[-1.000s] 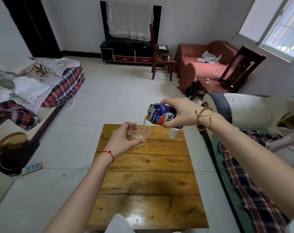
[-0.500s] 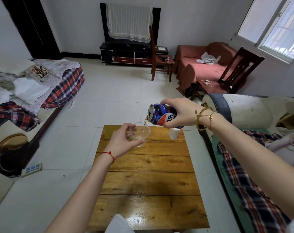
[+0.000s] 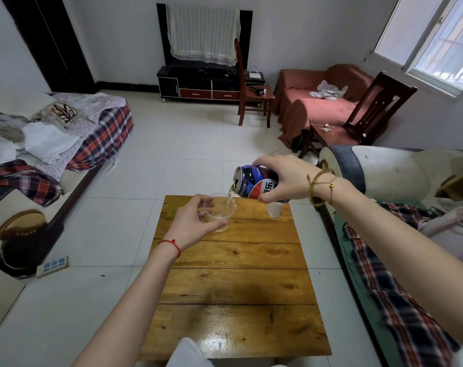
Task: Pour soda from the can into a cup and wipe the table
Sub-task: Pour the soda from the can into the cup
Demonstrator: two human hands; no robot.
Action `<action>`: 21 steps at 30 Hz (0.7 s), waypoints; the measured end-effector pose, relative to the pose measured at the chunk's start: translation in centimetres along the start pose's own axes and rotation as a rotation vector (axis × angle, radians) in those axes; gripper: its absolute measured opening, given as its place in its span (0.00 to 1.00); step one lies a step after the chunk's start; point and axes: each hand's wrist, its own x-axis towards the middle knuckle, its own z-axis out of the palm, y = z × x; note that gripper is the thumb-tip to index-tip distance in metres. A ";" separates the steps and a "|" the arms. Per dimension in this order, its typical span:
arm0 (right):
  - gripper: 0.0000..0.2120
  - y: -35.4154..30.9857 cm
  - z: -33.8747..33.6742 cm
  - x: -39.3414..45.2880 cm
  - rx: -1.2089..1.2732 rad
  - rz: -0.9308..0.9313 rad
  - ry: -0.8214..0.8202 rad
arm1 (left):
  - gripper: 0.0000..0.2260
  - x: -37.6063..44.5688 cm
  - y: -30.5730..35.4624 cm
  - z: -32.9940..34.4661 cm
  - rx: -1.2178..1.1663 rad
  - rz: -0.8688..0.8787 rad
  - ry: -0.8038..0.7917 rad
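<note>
My right hand (image 3: pixel 286 178) grips a blue soda can (image 3: pixel 254 181) tipped on its side, its mouth facing left. A thin stream of soda falls from the can into a clear plastic cup (image 3: pixel 223 211). My left hand (image 3: pixel 193 223) holds that cup from the left, above the far end of the wooden table (image 3: pixel 235 282). A little pale liquid lies in the cup's bottom. Wet patches shine on the table's near end.
A small white cup-like thing (image 3: pixel 275 210) stands on the table's far right corner, under the can. Sofas with plaid covers flank the table left (image 3: pixel 98 139) and right (image 3: pixel 399 300). A power strip (image 3: pixel 52 266) lies on the tiled floor at left.
The can keeps pouring into the cup. Both hands hold nearly the same place; the view has shifted slightly.
</note>
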 end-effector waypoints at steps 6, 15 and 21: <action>0.33 -0.1 -0.1 -0.2 -0.001 -0.006 0.003 | 0.29 -0.1 0.3 -0.1 -0.001 0.002 0.005; 0.33 -0.2 -0.2 -0.4 0.004 -0.010 0.002 | 0.28 -0.3 0.5 -0.1 0.000 -0.002 0.014; 0.33 0.0 -0.1 -0.6 0.012 -0.001 0.003 | 0.28 -0.5 0.4 -0.1 0.001 -0.007 0.017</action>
